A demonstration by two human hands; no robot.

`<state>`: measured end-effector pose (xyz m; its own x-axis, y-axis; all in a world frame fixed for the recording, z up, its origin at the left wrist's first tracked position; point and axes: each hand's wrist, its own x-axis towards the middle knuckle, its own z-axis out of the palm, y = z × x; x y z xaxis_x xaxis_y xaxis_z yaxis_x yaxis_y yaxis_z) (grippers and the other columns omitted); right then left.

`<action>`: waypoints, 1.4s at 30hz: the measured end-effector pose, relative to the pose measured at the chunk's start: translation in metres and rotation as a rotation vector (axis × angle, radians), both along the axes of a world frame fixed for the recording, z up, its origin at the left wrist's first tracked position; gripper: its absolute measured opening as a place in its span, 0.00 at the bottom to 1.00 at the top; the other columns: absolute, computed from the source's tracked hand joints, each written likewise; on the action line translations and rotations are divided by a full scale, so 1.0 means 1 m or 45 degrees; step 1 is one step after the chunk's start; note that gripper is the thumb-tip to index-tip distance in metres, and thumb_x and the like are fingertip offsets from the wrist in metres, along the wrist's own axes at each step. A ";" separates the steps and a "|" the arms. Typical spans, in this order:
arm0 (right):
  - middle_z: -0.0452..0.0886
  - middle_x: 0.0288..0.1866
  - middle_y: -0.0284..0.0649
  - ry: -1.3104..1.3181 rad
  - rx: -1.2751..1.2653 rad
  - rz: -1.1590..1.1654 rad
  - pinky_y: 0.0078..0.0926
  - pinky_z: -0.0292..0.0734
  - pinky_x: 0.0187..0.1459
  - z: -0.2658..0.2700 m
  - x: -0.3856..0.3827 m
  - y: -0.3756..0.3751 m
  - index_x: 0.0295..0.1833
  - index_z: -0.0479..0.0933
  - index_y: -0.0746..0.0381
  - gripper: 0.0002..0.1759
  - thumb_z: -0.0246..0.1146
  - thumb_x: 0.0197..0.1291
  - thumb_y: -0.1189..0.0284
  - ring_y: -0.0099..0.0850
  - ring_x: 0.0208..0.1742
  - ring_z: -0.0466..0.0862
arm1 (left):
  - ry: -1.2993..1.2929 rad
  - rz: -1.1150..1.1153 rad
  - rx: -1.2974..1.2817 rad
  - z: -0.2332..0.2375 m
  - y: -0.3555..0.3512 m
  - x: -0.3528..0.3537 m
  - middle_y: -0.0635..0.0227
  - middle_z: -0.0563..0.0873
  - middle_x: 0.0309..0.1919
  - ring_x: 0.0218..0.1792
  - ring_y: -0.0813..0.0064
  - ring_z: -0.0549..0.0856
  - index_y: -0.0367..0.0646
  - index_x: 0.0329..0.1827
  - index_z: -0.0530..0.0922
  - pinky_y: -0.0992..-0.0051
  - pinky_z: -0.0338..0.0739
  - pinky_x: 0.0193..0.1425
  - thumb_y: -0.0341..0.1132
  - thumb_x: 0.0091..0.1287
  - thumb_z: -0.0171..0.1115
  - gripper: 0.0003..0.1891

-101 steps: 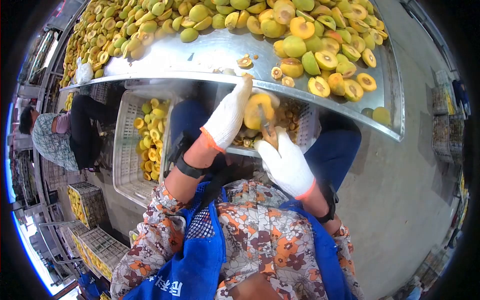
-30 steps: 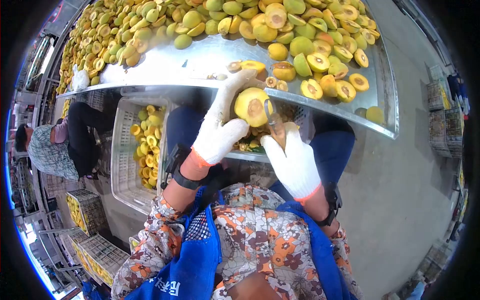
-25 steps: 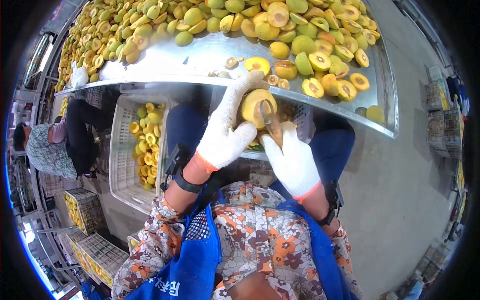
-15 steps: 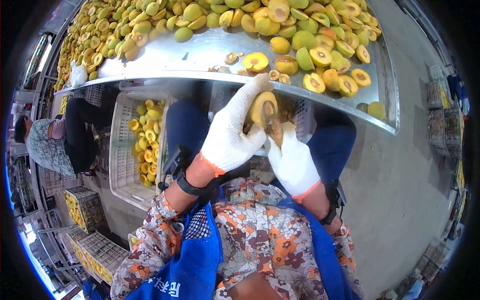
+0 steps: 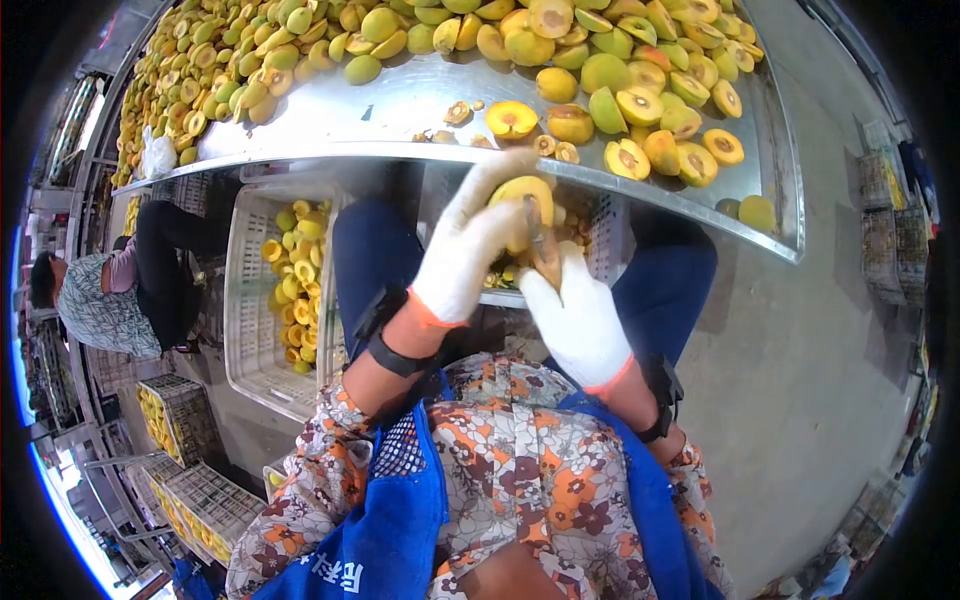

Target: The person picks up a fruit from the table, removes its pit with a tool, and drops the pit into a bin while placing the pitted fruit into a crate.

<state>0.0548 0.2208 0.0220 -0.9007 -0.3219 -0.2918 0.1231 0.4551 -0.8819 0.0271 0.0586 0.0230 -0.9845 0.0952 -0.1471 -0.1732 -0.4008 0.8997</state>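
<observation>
My left hand (image 5: 466,242), in a white knit glove, is closed around a yellow peach half (image 5: 518,192) in front of the metal table edge. My right hand (image 5: 580,318), gloved too, grips a pitting knife (image 5: 547,262) with a brown handle. Its metal end meets the cut face of the peach half; the exact shape of the tip is blurred. Just past my hands, another peach half (image 5: 511,119) lies cut side up on the metal table (image 5: 400,110), near loose pits (image 5: 567,152).
A large heap of peach halves (image 5: 530,45) covers the table's far side. Left of my legs stands a crate (image 5: 240,300) of hollowed halves; another crate (image 5: 606,240) is under the table edge. A seated person (image 5: 110,300) is at far left, near stacked crates (image 5: 180,420).
My left hand has turned and shifted slightly around the peach half. My right hand and the knife have moved a little left and down.
</observation>
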 end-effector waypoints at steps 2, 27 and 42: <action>0.81 0.37 0.68 0.178 -0.014 -0.019 0.55 0.79 0.38 -0.013 0.005 -0.003 0.58 0.68 0.68 0.21 0.61 0.72 0.63 0.66 0.42 0.83 | 0.150 0.162 -0.285 -0.012 0.011 0.003 0.61 0.86 0.52 0.48 0.76 0.83 0.38 0.66 0.77 0.74 0.78 0.59 0.33 0.78 0.51 0.18; 0.67 0.20 0.28 -1.278 -1.260 0.016 0.18 0.55 0.13 -0.014 0.011 0.016 0.45 0.71 0.58 0.09 0.55 0.79 0.64 0.17 0.12 0.61 | 0.150 -0.148 -0.475 -0.034 0.003 -0.009 0.66 0.87 0.40 0.43 0.79 0.82 0.37 0.48 0.84 0.76 0.78 0.52 0.41 0.82 0.47 0.19; 0.66 0.21 0.27 -1.371 -1.384 0.144 0.16 0.55 0.12 -0.012 -0.006 0.006 0.45 0.70 0.57 0.08 0.58 0.77 0.65 0.16 0.12 0.62 | 0.232 0.008 0.082 -0.040 0.004 -0.013 0.54 0.88 0.38 0.33 0.70 0.86 0.37 0.49 0.81 0.74 0.82 0.38 0.54 0.83 0.46 0.26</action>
